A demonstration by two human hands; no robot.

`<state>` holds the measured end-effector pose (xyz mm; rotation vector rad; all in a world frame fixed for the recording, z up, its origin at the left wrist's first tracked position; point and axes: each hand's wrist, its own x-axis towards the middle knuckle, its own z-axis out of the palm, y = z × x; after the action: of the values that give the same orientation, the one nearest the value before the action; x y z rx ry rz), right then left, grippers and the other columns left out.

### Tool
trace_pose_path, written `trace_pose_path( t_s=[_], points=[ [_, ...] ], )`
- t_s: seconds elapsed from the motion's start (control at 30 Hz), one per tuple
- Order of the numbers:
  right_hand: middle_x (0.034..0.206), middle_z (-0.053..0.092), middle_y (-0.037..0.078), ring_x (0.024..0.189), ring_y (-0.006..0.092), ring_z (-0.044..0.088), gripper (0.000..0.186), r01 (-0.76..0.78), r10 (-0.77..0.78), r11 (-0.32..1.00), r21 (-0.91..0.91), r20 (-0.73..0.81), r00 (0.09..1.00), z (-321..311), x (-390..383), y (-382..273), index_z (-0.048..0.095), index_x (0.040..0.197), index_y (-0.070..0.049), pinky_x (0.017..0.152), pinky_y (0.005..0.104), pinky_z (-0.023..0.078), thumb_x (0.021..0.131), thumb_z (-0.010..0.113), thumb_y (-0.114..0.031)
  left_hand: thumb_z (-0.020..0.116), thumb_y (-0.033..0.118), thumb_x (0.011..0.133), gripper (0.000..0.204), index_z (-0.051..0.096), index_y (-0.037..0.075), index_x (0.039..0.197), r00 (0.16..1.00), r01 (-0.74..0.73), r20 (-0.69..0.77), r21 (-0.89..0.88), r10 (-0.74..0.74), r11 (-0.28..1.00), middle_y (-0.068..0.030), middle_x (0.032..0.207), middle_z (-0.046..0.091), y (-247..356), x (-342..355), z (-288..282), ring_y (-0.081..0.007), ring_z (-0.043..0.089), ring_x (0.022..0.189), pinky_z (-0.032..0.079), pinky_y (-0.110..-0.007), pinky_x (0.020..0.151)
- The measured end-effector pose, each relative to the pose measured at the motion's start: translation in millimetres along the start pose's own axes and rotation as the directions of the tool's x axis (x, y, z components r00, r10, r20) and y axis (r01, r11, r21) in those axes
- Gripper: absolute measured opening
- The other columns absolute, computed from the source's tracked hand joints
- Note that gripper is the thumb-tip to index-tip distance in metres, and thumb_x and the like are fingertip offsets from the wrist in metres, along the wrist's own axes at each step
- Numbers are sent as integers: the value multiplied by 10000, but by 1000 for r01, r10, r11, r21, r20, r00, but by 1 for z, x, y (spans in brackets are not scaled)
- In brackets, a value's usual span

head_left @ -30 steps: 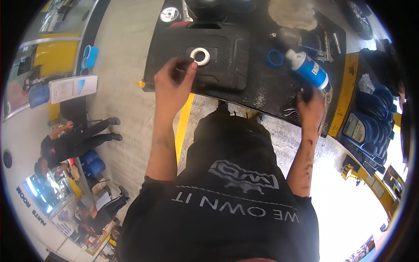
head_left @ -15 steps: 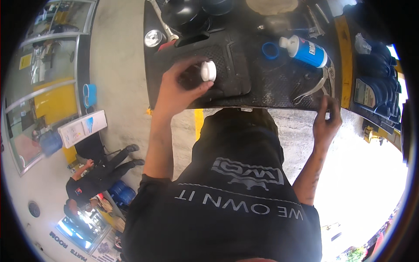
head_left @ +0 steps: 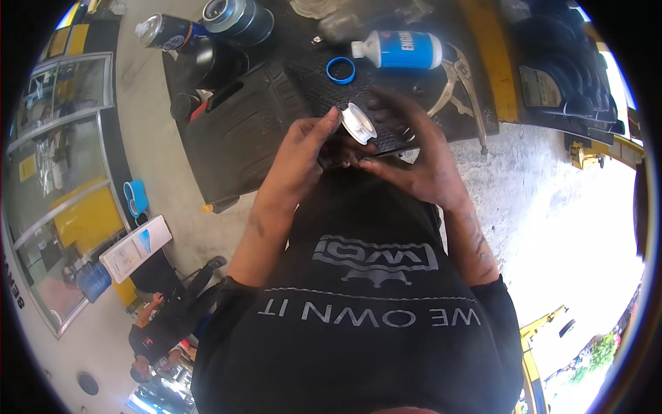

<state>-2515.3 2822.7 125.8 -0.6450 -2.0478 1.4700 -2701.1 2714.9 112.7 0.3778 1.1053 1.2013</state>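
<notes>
Above the near edge of the black-topped workbench [head_left: 231, 141], my left hand [head_left: 293, 152] pinches a white flanged spool [head_left: 359, 124] that looks like a roll of thread seal tape. Its round face tilts up toward me. My right hand [head_left: 431, 162] is close on the spool's right, thumb and fingers spread wide around that side, the upper fingers smeared by motion. I cannot make out whether its thumb touches the spool. Just beyond the hands a blue plastic ring [head_left: 340, 71] lies on the bench.
Behind my right hand lie a blue-and-white bottle [head_left: 407, 50] on its side and metal locking pliers [head_left: 452, 83]. At the far left are a spray can [head_left: 169, 32], a dark canister [head_left: 238, 21] and a black case [head_left: 258, 103]. Another person [head_left: 162, 331] sits off to the left.
My left hand has carried the white spool right and slightly down. My right hand has come in from the bench's right edge to beside it. The view has shifted.
</notes>
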Motion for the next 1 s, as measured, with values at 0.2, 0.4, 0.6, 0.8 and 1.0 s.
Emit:
trace_pose_path(
  t_s=[0.2,0.4,0.6,0.8,1.0],
  points=[
    [1149,644,133,1050,256,643,666,-23,22,999,26,29,999,-11,0,7,576,1293,-35,920,370,507,703,857,-166,491,440,1003,497,617,-29,1104,995,94,23,-75,-92,993,-146,898,686,-14,9,18,-246,681,779,560,-352,667],
    [1134,667,139,1061,261,650,596,-11,4,997,74,95,995,-21,0,3,620,1232,-20,921,361,511,712,859,-188,468,438,1013,450,588,28,1152,984,177,25,-223,-176,959,-147,994,668,-17,10,28,-253,665,782,542,-372,655],
    [1111,685,142,1027,261,673,560,-121,107,984,131,112,988,-26,-4,6,637,1202,-17,909,359,518,723,858,-205,414,460,1023,480,601,32,1135,975,221,64,-241,-211,945,-143,965,674,-18,9,29,-264,665,767,529,-368,655],
    [1029,710,142,958,277,694,477,-96,96,995,-22,20,995,-25,-5,9,672,1119,-17,847,358,531,717,854,-198,688,65,896,112,694,-16,974,814,-304,-285,532,506,790,-25,789,630,-3,1,45,-39,513,670,396,-194,607],
    [1007,711,143,941,303,685,480,-5,4,988,-157,-9,1000,-27,-6,12,677,1101,-24,837,374,508,699,854,-216,745,55,831,110,729,-5,922,824,-338,-24,781,566,525,-27,791,628,15,-3,53,-59,526,681,407,-215,600]
  ],
)
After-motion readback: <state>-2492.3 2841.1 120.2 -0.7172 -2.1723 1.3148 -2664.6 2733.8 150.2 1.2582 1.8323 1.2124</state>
